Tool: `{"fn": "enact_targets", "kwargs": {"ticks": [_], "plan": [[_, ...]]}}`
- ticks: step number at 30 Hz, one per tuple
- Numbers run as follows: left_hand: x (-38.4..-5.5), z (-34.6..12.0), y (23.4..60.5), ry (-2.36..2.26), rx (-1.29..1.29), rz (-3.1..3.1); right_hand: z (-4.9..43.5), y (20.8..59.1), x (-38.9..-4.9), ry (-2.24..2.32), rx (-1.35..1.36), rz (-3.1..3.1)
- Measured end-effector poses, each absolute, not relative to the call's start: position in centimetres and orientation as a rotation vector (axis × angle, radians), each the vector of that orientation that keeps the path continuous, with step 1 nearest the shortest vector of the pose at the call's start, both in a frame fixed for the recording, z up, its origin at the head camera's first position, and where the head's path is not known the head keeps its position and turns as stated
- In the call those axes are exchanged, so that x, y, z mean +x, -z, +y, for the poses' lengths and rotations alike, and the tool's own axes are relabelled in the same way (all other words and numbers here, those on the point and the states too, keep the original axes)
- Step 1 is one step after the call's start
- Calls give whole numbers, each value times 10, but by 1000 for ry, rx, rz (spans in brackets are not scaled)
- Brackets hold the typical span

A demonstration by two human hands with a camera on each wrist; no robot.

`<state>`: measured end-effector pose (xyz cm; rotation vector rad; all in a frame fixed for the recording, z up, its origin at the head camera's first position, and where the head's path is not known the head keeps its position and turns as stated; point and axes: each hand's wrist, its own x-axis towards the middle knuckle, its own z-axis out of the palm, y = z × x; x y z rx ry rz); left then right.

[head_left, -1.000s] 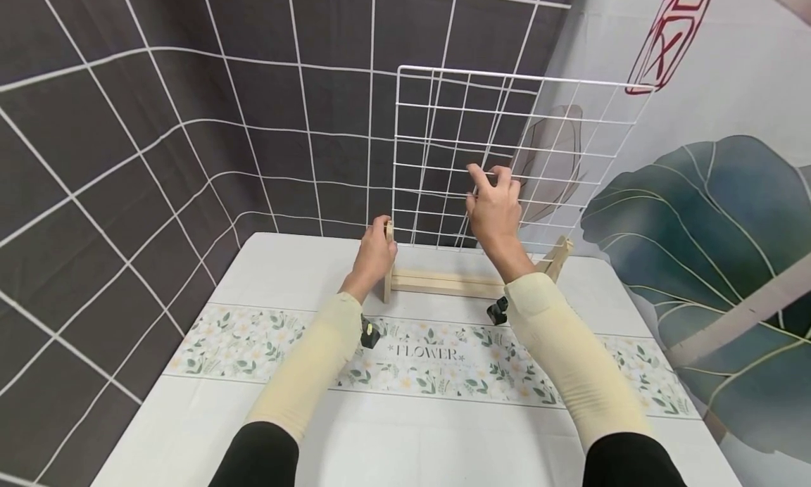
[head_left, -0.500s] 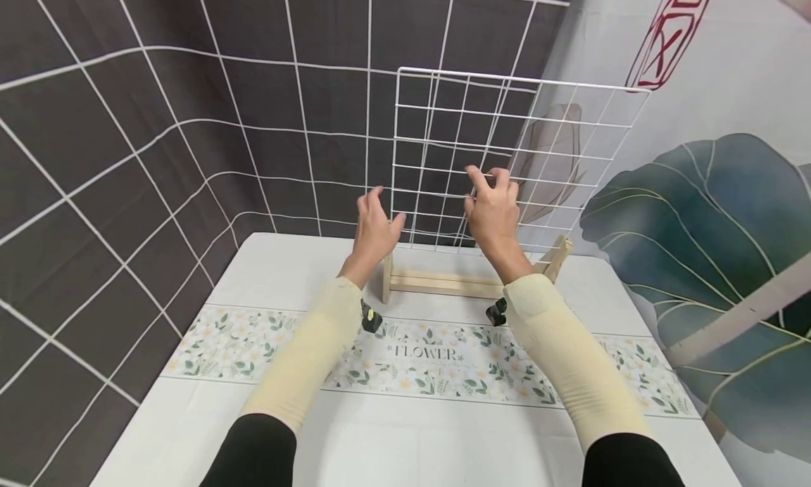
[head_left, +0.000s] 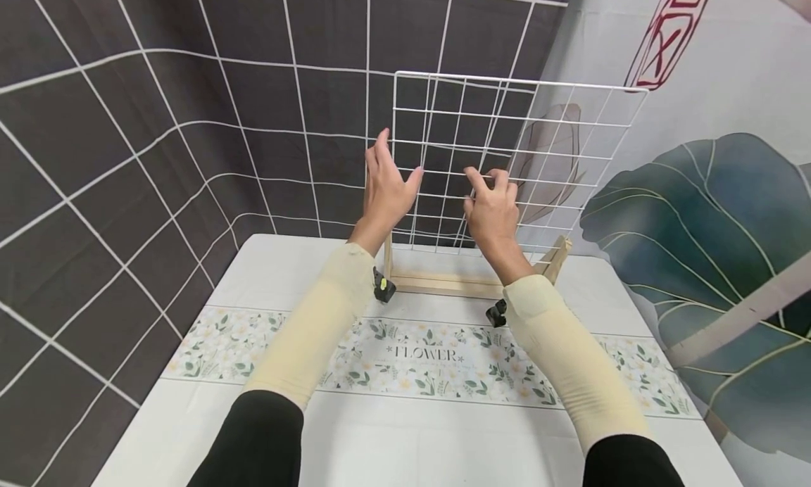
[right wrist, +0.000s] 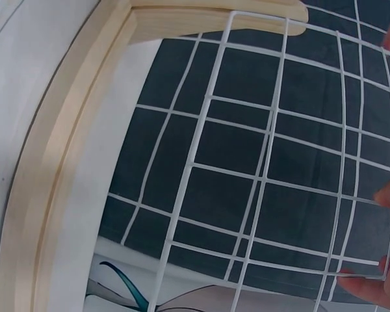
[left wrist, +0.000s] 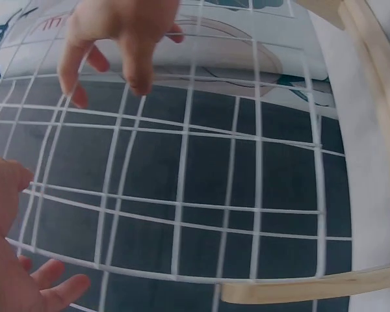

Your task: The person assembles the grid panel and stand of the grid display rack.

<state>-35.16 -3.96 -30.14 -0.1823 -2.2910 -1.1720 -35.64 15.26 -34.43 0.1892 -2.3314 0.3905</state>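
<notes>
A white wire grid panel (head_left: 538,84) stands upright, leaning slightly back, at a pale wooden stand (head_left: 443,285). My right hand (head_left: 493,209) grips the panel's wires near its middle, with fingers bent through the openings. My left hand (head_left: 388,191) is at the panel's left edge, fingers extended and thumb spread apart. In the left wrist view, the left hand (left wrist: 13,253) surrounds the edge loosely, without a visible grip. The right wrist view shows the panel's lower corner beside a rounded wooden arm (right wrist: 214,16) of the stand.
A white table (head_left: 405,438) carries a floral runner (head_left: 424,374) marked FLOWER. Behind it hangs a dark cloth (head_left: 317,100) with white lines, which resemble the panel's wires. At right is a pale curtain (head_left: 608,43) with a large leaf print. Small black wrist cameras (head_left: 383,287) sit below the hands.
My left hand has let go of the stand's left arm and risen along the panel's left edge, its fingers opening. The right hand has stayed on the wires; the panel has barely shifted.
</notes>
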Motion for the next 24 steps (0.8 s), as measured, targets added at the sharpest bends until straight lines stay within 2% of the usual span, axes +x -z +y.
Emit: {"fn": "enact_targets", "kwargs": {"ticks": [14, 24], "plan": [[-357, -26, 254, 1020, -39, -2367, 154, 346, -358, -397, 199, -2301], [-360, -21, 242, 933, 13, -2403, 153, 345, -357, -408, 209, -2270]]}}
